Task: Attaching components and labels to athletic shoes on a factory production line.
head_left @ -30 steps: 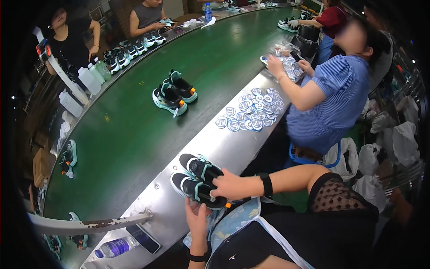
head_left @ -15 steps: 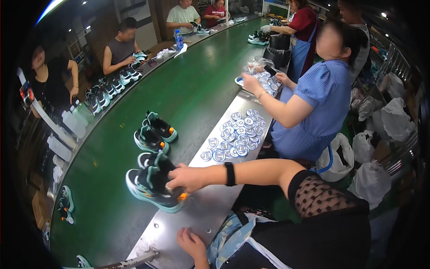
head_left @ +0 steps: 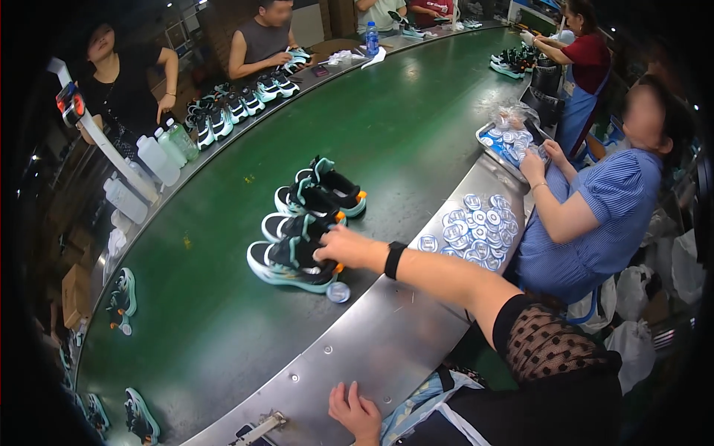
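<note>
My right hand (head_left: 348, 249) reaches over the green belt, its fingers closed at the collar and heel of a black and mint sneaker (head_left: 286, 260). Beside that heel is a round white-and-blue tag (head_left: 338, 292); I cannot tell whether it is attached. A matching sneaker (head_left: 277, 225) stands right behind, partly covered by the front one. Farther back is another pair of sneakers (head_left: 338, 186) with orange tabs at the heels. Near the lower edge, my left hand (head_left: 355, 412) lies on the metal ledge (head_left: 346, 357), its fingers apart and holding nothing.
Several round tags (head_left: 480, 230) lie on the ledge, with a tray (head_left: 513, 145) of more beyond. A co-worker in blue stripes (head_left: 595, 215) sits at the right. Sneakers (head_left: 238, 108) and plastic bottles (head_left: 158, 160) line the far side. A metal bar (head_left: 260, 430) juts in at the bottom.
The view has shifted, moving the scene rightward. The held sneaker, formerly overlapping the ledge, is now on the belt, closer to the pair behind. A round tag has come into sight at its heel.
</note>
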Demonstrator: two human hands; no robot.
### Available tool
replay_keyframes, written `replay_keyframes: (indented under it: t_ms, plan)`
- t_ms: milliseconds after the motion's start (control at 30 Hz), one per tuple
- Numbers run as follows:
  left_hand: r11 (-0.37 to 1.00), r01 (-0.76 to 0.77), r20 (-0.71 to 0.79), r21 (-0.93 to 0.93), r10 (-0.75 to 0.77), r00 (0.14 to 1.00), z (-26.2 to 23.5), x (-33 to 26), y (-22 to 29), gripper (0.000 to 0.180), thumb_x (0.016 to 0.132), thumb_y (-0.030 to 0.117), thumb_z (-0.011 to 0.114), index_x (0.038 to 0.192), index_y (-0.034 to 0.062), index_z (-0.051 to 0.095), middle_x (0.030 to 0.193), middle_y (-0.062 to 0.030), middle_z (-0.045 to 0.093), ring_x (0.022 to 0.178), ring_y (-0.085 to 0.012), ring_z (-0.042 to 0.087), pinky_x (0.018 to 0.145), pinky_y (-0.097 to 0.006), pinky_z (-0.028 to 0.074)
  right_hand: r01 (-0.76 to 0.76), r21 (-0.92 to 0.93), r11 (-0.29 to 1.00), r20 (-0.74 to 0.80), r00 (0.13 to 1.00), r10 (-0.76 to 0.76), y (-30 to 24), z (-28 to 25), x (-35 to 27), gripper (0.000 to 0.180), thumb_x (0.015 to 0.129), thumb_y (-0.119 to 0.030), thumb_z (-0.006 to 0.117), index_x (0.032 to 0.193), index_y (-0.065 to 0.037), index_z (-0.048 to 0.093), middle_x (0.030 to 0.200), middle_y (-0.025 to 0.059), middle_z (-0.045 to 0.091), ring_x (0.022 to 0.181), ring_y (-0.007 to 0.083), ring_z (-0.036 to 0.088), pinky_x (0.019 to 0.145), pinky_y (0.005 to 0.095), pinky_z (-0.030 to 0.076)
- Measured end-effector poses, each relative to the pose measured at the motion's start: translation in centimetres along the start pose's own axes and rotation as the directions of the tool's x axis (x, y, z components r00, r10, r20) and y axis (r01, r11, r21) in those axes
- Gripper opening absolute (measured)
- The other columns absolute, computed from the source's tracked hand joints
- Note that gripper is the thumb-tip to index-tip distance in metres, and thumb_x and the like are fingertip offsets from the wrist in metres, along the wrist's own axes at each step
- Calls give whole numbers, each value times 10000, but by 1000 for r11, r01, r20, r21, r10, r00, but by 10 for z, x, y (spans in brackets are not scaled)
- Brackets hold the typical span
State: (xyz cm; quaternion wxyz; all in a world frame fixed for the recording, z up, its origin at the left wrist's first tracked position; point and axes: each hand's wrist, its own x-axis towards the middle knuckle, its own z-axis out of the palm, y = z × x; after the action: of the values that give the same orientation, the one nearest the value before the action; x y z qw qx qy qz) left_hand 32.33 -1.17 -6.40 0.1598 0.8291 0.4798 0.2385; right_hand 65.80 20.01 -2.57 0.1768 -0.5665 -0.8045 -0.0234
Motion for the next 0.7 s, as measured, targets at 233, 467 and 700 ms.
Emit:
replay_keyframes:
  t_ms: [233, 467, 700]
  plan:
    - [999, -33, -3, 39, 33, 999, -7, 4, 6, 398, 797, 83, 598, 1194, 60, 622, 1247, -192, 560, 1153, -390, 507, 980, -503, 377, -418, -242, 876, 45, 897, 441, 156, -47, -45, 195, 783, -123, 635, 932, -242, 680, 926, 92, 595, 979, 307, 598, 896, 489, 417]
    - [999, -43, -9, 9, 43, 999, -6, 9, 14, 405, 765, 97, 606, 1165, 36, 626, 1212, -205, 571, 1145, -396, 512, 969, -504, 390, -782, -443, 438, -162, 551, 819, 254, -113, -128, 385, 917, -186, 511, 1257, -354, 581, 1384, 201, 440, 1228, 364, 472, 1001, 519, 396]
    - [994, -94, -11, 58, 95, 995, -6, 12, 9, 397, 763, 111, 594, 1149, 19, 623, 1179, -222, 583, 1089, -413, 543, 936, -519, 420, -889, -127, 439, -217, 457, 863, 226, -98, -135, 560, 836, -96, 605, 1330, -341, 503, 1264, 231, 464, 1105, 426, 530, 940, 477, 463]
